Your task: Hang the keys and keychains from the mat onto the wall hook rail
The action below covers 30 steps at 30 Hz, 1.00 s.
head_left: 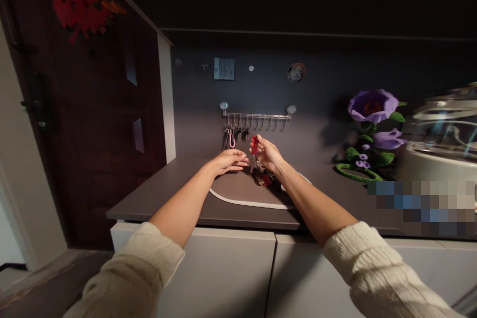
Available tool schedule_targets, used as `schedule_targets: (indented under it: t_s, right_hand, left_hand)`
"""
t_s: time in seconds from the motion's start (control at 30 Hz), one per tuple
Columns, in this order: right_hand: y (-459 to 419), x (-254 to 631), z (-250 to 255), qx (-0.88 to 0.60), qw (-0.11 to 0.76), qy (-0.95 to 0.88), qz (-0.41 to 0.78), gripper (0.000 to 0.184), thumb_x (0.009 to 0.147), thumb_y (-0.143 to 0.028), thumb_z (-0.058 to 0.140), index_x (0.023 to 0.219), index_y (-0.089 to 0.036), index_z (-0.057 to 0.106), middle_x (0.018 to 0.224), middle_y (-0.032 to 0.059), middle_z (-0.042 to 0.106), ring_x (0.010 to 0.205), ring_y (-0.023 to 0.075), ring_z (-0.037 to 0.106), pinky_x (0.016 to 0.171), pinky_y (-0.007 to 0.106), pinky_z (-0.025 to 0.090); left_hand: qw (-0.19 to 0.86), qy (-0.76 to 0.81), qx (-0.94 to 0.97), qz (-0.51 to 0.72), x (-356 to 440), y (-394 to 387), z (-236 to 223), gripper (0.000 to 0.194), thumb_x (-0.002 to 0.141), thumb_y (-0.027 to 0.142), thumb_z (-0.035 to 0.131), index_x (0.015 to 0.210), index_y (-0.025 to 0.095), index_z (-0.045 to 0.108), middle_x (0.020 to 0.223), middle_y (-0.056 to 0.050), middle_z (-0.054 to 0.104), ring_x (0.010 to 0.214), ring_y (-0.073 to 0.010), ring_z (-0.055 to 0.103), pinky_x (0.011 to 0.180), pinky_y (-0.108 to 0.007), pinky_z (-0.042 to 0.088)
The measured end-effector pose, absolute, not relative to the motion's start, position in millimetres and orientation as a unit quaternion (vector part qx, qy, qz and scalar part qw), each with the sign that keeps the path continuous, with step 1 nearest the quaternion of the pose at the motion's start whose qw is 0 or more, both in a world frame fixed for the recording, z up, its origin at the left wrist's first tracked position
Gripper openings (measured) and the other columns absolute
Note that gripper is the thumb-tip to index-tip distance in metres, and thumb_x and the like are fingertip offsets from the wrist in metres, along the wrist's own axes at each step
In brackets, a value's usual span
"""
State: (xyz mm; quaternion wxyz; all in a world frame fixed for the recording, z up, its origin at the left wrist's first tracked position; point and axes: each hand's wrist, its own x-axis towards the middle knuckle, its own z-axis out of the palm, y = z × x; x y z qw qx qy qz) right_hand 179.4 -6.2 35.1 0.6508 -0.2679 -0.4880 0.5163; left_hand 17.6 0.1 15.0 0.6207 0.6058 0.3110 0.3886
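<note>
Dark back panel (257, 92) is standing behind a dark countertop (149, 190), with a clear hook rail (257, 117) running across it between two round end mounts (224, 105). Right hand (270, 153) is pinching a red keychain (254, 145) between thumb and fingers, below the rail; metal keys (253, 164) are dangling from it over a white-edged mat (227, 190). Left hand (229, 161) is hovering just beside them, fingers extended and apparently gripping nothing; whether its fingertips are touching the keys, cannot tell. Dark-and-red items (264, 179) are lying on the mat, partly hidden by the right hand. On the rail's left side, a pink strap (230, 140) and black-headed keys (246, 133) are hanging close together. Main risk, as judged: the pinch is seemingly bearing the whole bunch, so a slackening thumb could be letting it fall onto the mat. Second: loose keys are hanging free, so a sharp wrist turn could be setting them swinging against the left fingers. Third: both hands are working near the rail; a knock could be unseating the hanging keys or straining the end mounts, whose fixing is not showing clearly.
</note>
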Motion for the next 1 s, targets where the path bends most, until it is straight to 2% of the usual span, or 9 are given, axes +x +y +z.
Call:
schedule_targets:
  t_s: [0.2,0.37,0.63,0.77,1.0]
  right_hand:
    - [3.8,183.6,49.0,-0.268,0.663,-0.482,0.505,0.016,0.069,-0.027,0.065,0.08,-0.022,0.054,0.074,-0.0019,0.064,0.065,0.0103,0.061,0.065,0.027,0.052]
    - [19.9,184.5,64.0,-0.287,0.688,-0.479,0.464,0.016,0.068,-0.019,0.066,0.082,-0.02,0.057,0.065,-0.0031,0.061,0.055,0.0077,0.058,0.056,0.023,0.051]
    - [56.0,174.1,83.2,-0.344,0.745,-0.471,0.323,0.006,0.066,-0.01,0.06,0.071,-0.013,0.058,0.049,-0.0046,0.054,0.039,0.0044,0.044,0.039,0.017,0.038]
    - [68.3,167.7,86.8,-0.405,0.75,-0.451,0.264,0.007,0.063,-0.01,0.059,0.069,-0.013,0.059,0.049,-0.0046,0.054,0.039,0.0048,0.044,0.041,0.017,0.038]
    - [84.6,164.7,86.0,-0.464,0.736,-0.45,0.201,0.013,0.062,-0.013,0.06,0.074,-0.012,0.063,0.063,0.0012,0.062,0.045,0.0074,0.052,0.047,0.02,0.044]
  left_hand:
    - [0.621,0.316,0.597,0.397,18.7,-0.9,15.7,0.017,0.07,0.022,0.065,0.081,0.015,0.054,0.095,-0.009,0.063,0.083,-0.0153,0.062,0.088,-0.039,0.042]
    - [0.619,0.321,0.592,0.405,20.0,-0.3,14.4,0.02,0.068,0.024,0.066,0.082,0.015,0.055,0.096,-0.009,0.064,0.083,-0.0154,0.062,0.087,-0.038,0.043]
    - [0.618,0.32,0.587,0.413,21.0,1.5,12.8,0.019,0.07,0.024,0.064,0.083,0.014,0.055,0.095,-0.009,0.064,0.082,-0.0146,0.062,0.086,-0.037,0.044]
    - [0.622,0.318,0.582,0.416,21.3,1.1,13.3,0.015,0.071,0.022,0.062,0.082,0.014,0.055,0.093,-0.008,0.064,0.08,-0.0142,0.062,0.085,-0.037,0.045]
    - [0.626,0.315,0.576,0.42,21.9,-0.6,15.1,0.016,0.071,0.022,0.063,0.081,0.014,0.055,0.092,-0.008,0.064,0.08,-0.0142,0.062,0.084,-0.036,0.045]
